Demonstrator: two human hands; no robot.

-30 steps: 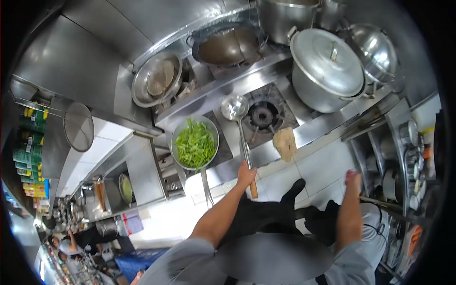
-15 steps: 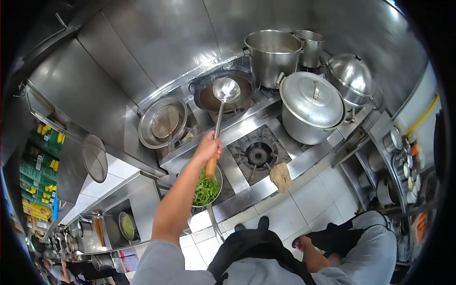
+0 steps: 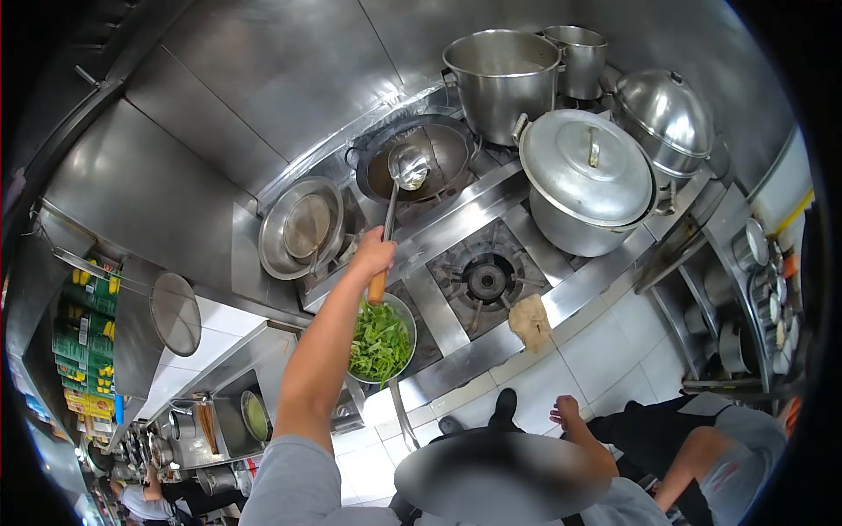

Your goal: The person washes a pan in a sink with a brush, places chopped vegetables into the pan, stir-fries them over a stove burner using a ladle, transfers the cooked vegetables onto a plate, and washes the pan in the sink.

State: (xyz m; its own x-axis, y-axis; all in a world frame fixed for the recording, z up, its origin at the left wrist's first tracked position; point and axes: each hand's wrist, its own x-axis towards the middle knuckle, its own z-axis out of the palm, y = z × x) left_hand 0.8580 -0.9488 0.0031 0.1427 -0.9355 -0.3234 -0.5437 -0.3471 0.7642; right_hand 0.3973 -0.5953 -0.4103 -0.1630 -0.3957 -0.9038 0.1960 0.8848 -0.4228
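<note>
My left hand is wrapped round a ladle by its orange wooden handle. The ladle's metal bowl hangs over a wok on the rear burner; whether it touches the contents, I cannot tell. Below the handle's end is a long-handled pan filled with chopped leafy greens. My right hand is low on the right, away from the stove, its fingers loosely bent and apart, with nothing seen in them.
A metal basin holding a strainer sits left of the wok. On the right stand a lidded pot and a stockpot. A cloth hangs by the front burner. Another person is at lower right.
The ladle bowl has tilted and shifted slightly left and down in view. My right hand has risen. The other person has moved further right, and the whole view has shifted slightly.
</note>
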